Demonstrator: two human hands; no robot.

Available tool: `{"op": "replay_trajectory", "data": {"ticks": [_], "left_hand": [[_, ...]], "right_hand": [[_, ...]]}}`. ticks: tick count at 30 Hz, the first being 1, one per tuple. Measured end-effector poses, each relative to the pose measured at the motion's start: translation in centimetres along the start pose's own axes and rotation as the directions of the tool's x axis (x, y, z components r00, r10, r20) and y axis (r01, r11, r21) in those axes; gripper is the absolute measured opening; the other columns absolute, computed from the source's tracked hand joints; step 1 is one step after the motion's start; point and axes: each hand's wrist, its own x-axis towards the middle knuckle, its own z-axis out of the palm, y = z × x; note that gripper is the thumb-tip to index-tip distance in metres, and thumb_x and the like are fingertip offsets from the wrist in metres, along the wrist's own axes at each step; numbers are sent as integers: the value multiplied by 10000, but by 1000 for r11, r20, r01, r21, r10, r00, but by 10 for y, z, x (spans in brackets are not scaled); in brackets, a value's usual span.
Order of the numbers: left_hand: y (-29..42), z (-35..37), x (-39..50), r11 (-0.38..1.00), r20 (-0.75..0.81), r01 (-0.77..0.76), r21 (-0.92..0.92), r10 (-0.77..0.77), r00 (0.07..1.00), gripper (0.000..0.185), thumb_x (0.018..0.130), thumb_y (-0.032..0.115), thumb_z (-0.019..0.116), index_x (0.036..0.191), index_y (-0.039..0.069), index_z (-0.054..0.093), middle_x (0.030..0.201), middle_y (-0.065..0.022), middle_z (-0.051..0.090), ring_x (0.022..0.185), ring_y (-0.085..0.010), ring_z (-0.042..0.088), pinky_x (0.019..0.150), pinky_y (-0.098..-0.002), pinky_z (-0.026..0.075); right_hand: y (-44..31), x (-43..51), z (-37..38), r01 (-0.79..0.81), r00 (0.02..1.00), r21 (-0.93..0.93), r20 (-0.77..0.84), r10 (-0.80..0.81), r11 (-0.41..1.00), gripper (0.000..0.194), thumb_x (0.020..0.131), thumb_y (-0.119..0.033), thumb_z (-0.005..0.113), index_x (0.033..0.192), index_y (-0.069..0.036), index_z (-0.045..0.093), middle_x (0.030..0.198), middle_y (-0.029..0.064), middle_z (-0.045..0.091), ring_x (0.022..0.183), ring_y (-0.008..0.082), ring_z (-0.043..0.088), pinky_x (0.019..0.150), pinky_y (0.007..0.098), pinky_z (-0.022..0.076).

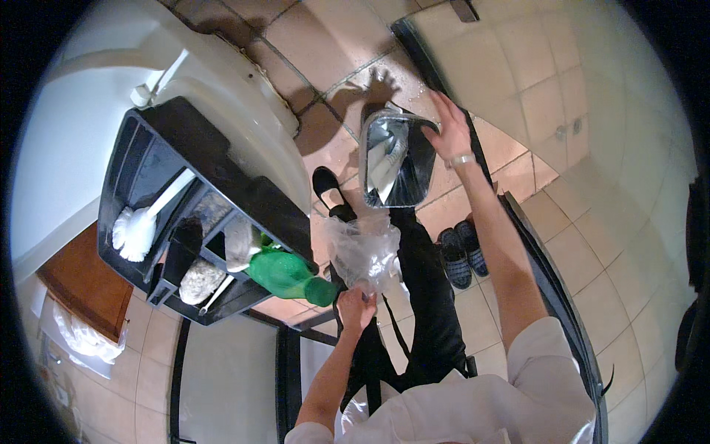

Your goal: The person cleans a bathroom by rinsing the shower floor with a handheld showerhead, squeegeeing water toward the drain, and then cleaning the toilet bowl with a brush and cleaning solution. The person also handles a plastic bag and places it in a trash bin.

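Observation:
My left hand (355, 308) grips the gathered top of a clear plastic bag (363, 244), which hangs in front of my legs. My right hand (452, 136) is at the upper right rim of a small waste bin (424, 188). Its fingers are spread and its thumb overlaps the rim; whether it touches the rim I cannot tell. The bin has a plastic liner, and crumpled white paper or cloth (385, 166) lies inside. Close to my left hand, a green spray-type plastic bottle (283, 275) lies tilted in a black cleaning caddy (166, 125).
The caddy, on the toilet (222, 83), also holds a white toilet brush (136, 230) and a grey-white sponge or cloth (202, 280). A glass panel with a dark frame (421, 50) stands right of the bin. Dark slippers (457, 258) lie on the tiled floor (338, 150).

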Motion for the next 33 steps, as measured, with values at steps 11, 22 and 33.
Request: {"op": "replay_trajectory", "data": {"ticks": [11, 22, 33], "left_hand": [[4, -5, 4, 997, 20, 72, -24, -72, 997, 266, 731, 283, 685, 716, 38, 581, 714, -140, 611, 727, -333, 608, 706, -444, 465], [-14, -15, -3, 1000, -51, -7, -12, 6, 999, 240, 738, 244, 678, 862, 47, 620, 797, -154, 645, 791, -368, 614, 723, -458, 467], [-40, -40, 0, 612, 81, 174, -771, -176, 981, 443, 837, 119, 685, 1206, -35, 496, 1147, -128, 588, 1025, -198, 571, 893, -315, 449]], "right_hand": [[-19, 67, 7, 92, 775, -179, 631, 43, 979, 235, 765, -163, 593, 980, -77, 633, 979, 168, 673, 939, 321, 643, 832, 413, 504], [20, -25, 11, -21, 998, -451, 42, 45, 892, 159, 743, -98, 578, 901, -104, 591, 890, 81, 586, 861, 263, 627, 719, 394, 519], [-23, -152, 37, 331, 934, -143, 188, -303, 933, 226, 688, -162, 661, 906, -124, 615, 970, 56, 584, 974, 216, 552, 909, 479, 403]]}}
